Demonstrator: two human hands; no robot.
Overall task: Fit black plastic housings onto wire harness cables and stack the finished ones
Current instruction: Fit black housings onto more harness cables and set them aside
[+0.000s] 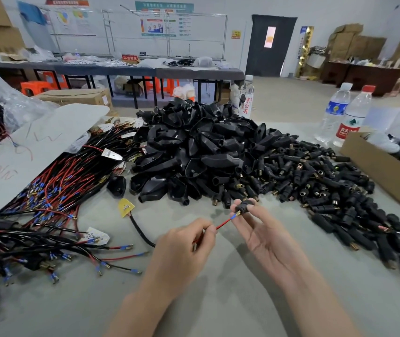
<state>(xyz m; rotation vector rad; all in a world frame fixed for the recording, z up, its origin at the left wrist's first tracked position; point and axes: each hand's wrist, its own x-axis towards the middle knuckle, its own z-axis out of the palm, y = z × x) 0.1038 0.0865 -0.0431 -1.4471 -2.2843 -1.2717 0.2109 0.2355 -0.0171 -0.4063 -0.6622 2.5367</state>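
Pinching the limp red wire (223, 223) close behind its tip, as your left hand (184, 246) does, should stop it buckling; your right hand (264, 229) curls round the light, stiff housing (244, 207) above the table (194, 300); hold its sides, smooth plastic probably slips.

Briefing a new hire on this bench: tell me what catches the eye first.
A heap of black housings fills the middle of the table, small black connectors spread to its right, red-and-black harness wires to its left. In front, the left hand pinches a red wire and the right hand holds a black part at its tip.
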